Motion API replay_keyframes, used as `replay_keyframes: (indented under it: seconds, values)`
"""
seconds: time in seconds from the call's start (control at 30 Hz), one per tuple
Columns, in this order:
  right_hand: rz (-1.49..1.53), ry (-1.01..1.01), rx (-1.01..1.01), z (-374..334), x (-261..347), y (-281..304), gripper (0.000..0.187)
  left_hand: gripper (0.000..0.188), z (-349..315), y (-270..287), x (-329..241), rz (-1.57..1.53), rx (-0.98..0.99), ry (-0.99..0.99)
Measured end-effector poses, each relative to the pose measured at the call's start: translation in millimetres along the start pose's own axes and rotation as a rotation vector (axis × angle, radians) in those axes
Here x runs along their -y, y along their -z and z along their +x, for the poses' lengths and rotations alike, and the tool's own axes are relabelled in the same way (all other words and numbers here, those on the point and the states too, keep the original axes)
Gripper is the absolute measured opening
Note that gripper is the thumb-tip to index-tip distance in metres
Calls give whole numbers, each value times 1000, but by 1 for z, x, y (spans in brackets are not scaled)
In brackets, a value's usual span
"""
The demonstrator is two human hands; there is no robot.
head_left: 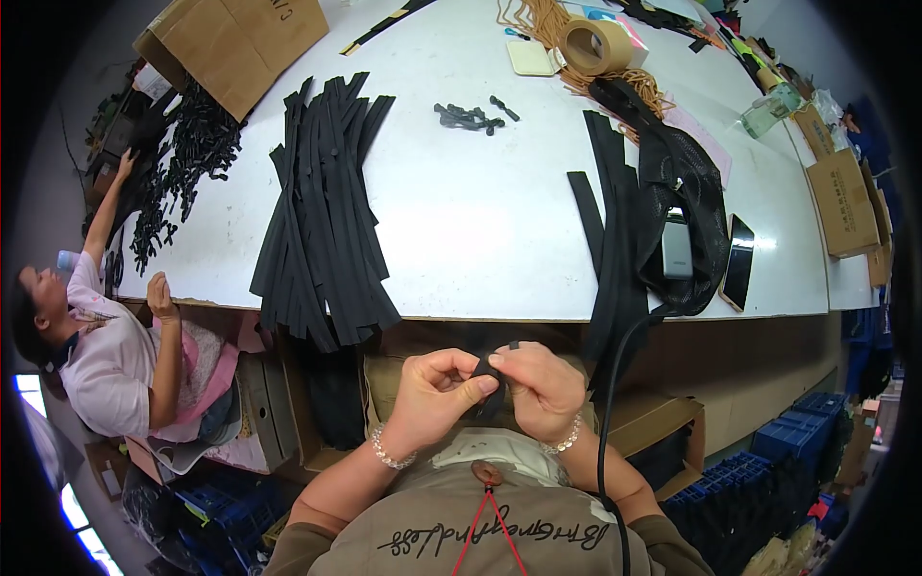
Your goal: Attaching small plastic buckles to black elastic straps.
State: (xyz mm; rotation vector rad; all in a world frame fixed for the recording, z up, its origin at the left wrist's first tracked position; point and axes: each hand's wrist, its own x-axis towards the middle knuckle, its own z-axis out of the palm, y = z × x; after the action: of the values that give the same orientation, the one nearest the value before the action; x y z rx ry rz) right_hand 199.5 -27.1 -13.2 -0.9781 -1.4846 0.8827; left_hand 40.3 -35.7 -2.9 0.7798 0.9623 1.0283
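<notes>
Just past the table's front edge, above my lap, my left hand [423, 396] and my right hand [547, 389] meet. Both pinch a short black fabric strap [491, 382] between thumb and fingers. A small black end shows above my right fingertips; my fingers hide the rest. Ahead and to the left, a thick pile of long black straps [331, 206] overhangs the table edge. More black straps [613, 240] lie to the right, partly under a black mesh bag [684, 158]. Several small black pieces [468, 117] sit farther back on the table.
A brown carton [235, 58] and a heap of small black parts [197, 134] occupy the far left, where a co-worker [115, 355] sits reaching. At the back are a tape roll [597, 48] and tan cords [538, 19]. A phone [738, 261] lies right; a black cable [603, 432] passes my right arm.
</notes>
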Motion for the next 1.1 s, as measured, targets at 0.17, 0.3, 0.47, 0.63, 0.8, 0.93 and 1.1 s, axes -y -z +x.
replay_keyframes:
  seconds: [0.17,0.3,0.47,0.63,0.8,0.93,1.1]
  values:
    - [-254,393,148,7,-5,13,25,7,0,0,-12,78,88,165]
    - [-199,305,43,-4,-11,4,22,4,1,2,-3,186,95,20]
    - [-69,100,-33,-8,-6,-3,13,5,3,5,3,294,88,-127]
    - [10,-5,-60,-8,-3,-6,10,7,4,0,4,252,45,-140]
    - [33,42,44,-6,-9,0,15,8,1,-5,1,312,2,-182]
    - [262,-141,-158,-2,5,-4,28,9,1,-5,3,375,-114,-258]
    - [-119,-33,81,0,11,11,29,17,0,0,9,483,-126,-368]
